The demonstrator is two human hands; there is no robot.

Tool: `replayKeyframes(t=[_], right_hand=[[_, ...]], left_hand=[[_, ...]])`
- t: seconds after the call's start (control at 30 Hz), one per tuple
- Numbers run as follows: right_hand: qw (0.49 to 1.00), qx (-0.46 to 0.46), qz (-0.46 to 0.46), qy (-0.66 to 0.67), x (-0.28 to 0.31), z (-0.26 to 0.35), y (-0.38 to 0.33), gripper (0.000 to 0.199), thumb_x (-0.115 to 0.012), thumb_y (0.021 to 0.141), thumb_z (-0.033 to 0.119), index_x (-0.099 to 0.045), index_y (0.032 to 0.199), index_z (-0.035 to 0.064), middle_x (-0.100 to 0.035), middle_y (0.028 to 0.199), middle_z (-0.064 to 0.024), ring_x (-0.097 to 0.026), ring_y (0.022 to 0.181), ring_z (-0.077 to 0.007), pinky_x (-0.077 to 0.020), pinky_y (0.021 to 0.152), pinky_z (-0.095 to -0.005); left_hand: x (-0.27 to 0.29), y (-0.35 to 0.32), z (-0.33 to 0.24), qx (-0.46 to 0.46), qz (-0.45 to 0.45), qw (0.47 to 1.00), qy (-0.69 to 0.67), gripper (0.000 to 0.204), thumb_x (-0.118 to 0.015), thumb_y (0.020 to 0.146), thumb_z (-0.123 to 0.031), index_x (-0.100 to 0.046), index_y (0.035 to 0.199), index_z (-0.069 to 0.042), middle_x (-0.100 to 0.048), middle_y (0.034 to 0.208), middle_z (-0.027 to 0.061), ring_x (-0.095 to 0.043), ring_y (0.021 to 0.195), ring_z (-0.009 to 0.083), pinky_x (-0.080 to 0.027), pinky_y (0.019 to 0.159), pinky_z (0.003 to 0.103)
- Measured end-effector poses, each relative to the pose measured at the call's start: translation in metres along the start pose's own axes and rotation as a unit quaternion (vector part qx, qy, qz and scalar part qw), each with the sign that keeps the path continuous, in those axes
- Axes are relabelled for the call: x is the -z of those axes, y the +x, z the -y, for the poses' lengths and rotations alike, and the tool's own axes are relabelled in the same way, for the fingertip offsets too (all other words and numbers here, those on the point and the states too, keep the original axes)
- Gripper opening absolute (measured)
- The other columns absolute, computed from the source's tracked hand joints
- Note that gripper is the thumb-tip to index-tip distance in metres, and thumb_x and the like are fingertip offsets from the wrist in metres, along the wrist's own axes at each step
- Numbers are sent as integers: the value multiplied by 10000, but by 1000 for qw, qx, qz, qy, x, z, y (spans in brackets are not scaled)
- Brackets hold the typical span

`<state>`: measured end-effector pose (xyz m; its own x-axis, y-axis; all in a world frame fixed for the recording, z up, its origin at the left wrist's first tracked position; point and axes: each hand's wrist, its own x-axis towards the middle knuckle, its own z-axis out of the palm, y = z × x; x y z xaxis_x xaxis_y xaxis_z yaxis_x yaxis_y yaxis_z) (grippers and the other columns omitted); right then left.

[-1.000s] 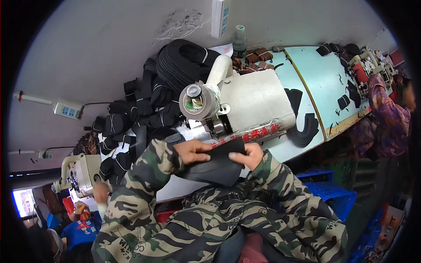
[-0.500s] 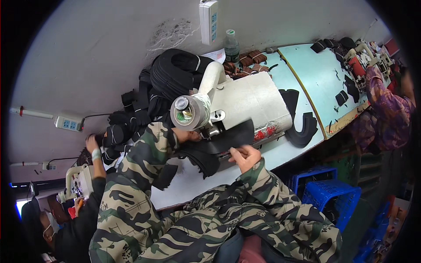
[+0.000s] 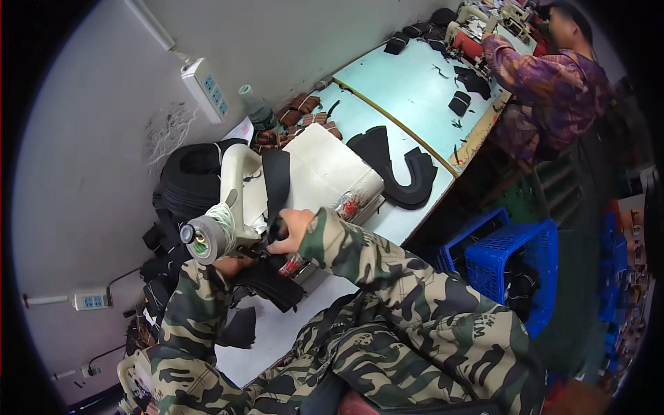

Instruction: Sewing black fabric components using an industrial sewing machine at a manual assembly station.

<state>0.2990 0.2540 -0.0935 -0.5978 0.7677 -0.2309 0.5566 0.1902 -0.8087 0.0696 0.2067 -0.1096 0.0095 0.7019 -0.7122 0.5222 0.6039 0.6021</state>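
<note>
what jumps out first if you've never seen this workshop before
The cream-white sewing machine at centre, with a black fabric strap draped over it. The right hand grips the strap's lower end; the left hand rests under the machine on dark fabric pieces. A bright blue plastic crate stands on the floor, right.

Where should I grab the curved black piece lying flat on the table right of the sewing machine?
Take the curved black piece at its outer end toward the table edge, coming from the right. It lies flat and apart from the sewing machine, with bare table around that end.

one sewing machine (image 3: 290, 190), two blue crates (image 3: 508, 266)
</note>
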Motion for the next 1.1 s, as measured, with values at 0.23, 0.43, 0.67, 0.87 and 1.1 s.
replayKeyframes(t=[0.23, 0.43, 0.67, 0.87, 1.1], right_hand=[[981, 76, -8, 176, -10, -3, 40, 652, -679, 648, 225, -409, 1143, -104, -641, 852, -171, -628, 804, -251, -478, 731, -318], [977, 25, -39, 209, 0, -14, 46, 546, -543, 711, 79, -364, 1192, -108, -630, 842, -198, -645, 704, -237, -500, 631, -304], [888, 48, -378, 256, 98, -15, -84, 414, -380, 823, -39, -429, 1232, 4, -616, 806, -114, -605, 673, -171, -493, 576, -288], [904, -91, 22, 416, -27, -73, -90, 305, -620, 806, 218, -599, 979, -32, -618, 738, -73, -562, 580, -117, -457, 544, -244], [933, -87, -127, 326, -46, -32, -73, 198, -563, 823, 162, -601, 833, -32, -574, 652, -37, -515, 545, -85, -422, 509, -233]], left_hand=[[-1, -25, -24, 34, 14, 995, 89, 260, -565, 843, -213, -618, 984, -1, -629, 880, 23, -576, 809, 102, -438, 755, 226], [0, -17, -20, 36, 148, 988, 25, 255, -595, 824, -173, -599, 1017, -6, -630, 861, 25, -577, 794, 82, -443, 741, 211], [2, -35, 32, -154, 175, 972, -15, 188, -588, 802, -36, -560, 981, 18, -596, 821, 21, -549, 760, 76, -430, 702, 207], [-26, -27, 16, -169, 217, 948, -158, 122, -576, 809, -58, -548, 915, -4, -538, 800, -28, -487, 763, 44, -379, 701, 182], [4, -4, 55, -141, 263, 954, -42, 160, -528, 853, -163, -583, 873, -14, -556, 789, -38, -476, 755, 51, -384, 717, 213]])
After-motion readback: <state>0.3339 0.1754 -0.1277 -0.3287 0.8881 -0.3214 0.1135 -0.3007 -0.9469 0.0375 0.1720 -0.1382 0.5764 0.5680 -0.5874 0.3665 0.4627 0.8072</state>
